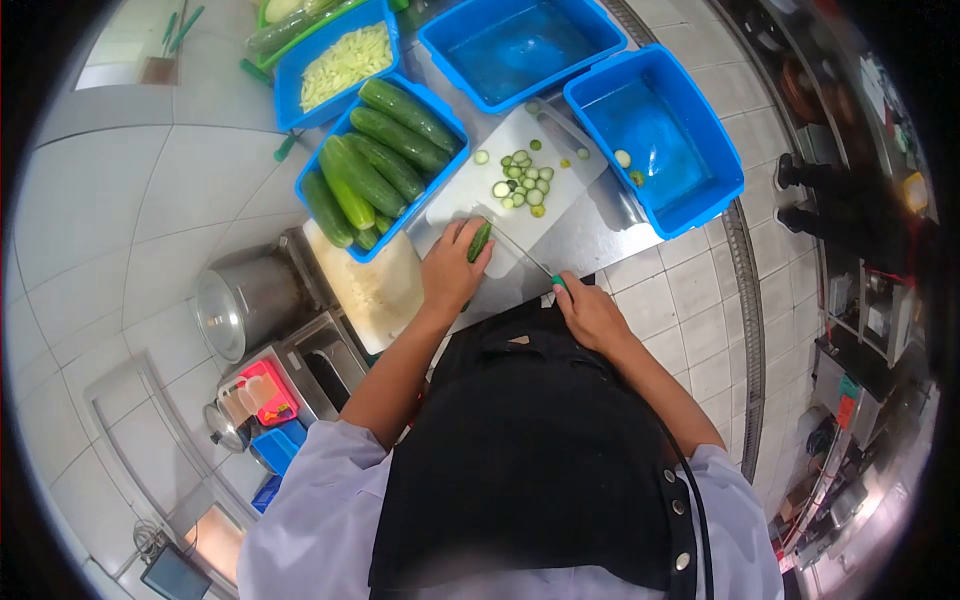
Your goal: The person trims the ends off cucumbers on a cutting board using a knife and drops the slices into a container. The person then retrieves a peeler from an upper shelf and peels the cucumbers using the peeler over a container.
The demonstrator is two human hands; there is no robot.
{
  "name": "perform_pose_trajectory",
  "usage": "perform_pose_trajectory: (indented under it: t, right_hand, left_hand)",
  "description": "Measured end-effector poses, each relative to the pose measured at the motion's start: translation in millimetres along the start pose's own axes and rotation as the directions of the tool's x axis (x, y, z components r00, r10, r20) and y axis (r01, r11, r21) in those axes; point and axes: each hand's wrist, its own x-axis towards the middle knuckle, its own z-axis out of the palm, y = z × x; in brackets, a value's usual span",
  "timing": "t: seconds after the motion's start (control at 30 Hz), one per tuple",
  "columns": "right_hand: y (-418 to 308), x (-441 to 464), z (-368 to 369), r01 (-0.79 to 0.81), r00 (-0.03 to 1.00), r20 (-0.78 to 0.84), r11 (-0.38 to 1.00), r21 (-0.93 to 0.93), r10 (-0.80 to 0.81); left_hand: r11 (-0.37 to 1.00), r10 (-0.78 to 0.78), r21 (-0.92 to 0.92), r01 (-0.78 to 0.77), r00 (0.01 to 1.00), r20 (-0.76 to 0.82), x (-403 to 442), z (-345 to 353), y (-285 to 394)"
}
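Note:
My left hand [455, 262] is closed around a cucumber [480, 242] near the lower edge of the white cutting board [460, 205]. A green-handled knife [556, 279] is gripped in my right hand [592, 312]. Its thin blade points up and left, with the tip close to the cucumber. Several cut cucumber pieces [520, 183] lie scattered on the board beyond the blade. Just past my left hand, a blue bin [459, 156] holds several whole cucumbers [375, 165].
A blue bin [735, 185] on the right contains a few end pieces; another blue bin [610, 45] stands at the back. Pale cut strips [347, 65] fill a blue bin at back left. A second cutting board [370, 290] lies left. Another person's legs [835, 205] show far right.

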Motion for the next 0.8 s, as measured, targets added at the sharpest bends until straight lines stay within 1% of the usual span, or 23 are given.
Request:
perform_pose_trajectory:
  t: [0.07, 0.1, 0.3, 0.37, 0.47, 0.6, 0.7, 0.77, 0.8]
  right_hand:
    - [-3, 0, -4, -0.04, 0.999, 0.019, 0.999, -0.031, 0.04]
    - [-2, 2, -4, -0.041, 0.999, 0.023, 0.999, -0.028, 0.042]
    - [6, 7, -17, 0.031, 0.999, 0.04, 0.999, -0.041, -0.029]
    - [-5, 2, -29, -0.037, 0.994, 0.096, 0.998, -0.058, 0.042]
    - [-2, -1, -33, -0.029, 0.993, 0.116, 0.998, -0.05, 0.035]
    - [1, 4, -27, -0.025, 0.992, 0.119, 0.998, -0.064, 0.032]
    - [2, 21, -15, 0.023, 0.994, 0.108, 0.997, -0.071, -0.015]
    - [-1, 34, -9, 0.018, 0.993, 0.117, 0.99, -0.136, -0.002]
    - [3, 37, -3, 0.023, 0.993, 0.115, 0.99, -0.139, -0.007]
  left_hand:
    - [0.999, 0.029, 0.044, -0.027, 0.999, -0.046, -1, 6, -5]
    - [0.999, 0.027, 0.045, -0.025, 0.999, -0.043, 0, 6, -4]
    - [0.999, 0.039, -0.02, -0.041, 0.997, -0.061, 3, 4, -4]
    - [0.999, 0.03, -0.03, -0.032, 0.997, -0.065, 4, 4, -3]
    - [0.999, 0.029, -0.034, -0.032, 0.997, -0.066, 3, 7, -6]
    - [0.999, 0.02, -0.03, -0.022, 0.999, -0.05, 5, 4, -3]
    - [0.999, 0.007, -0.039, -0.008, 1.0, -0.015, 5, 2, -3]
    - [0.999, 0.018, -0.037, -0.019, 1.0, -0.026, 4, 3, -1]
    - [0.999, 0.019, -0.036, -0.02, 0.999, -0.032, 4, 3, 0]
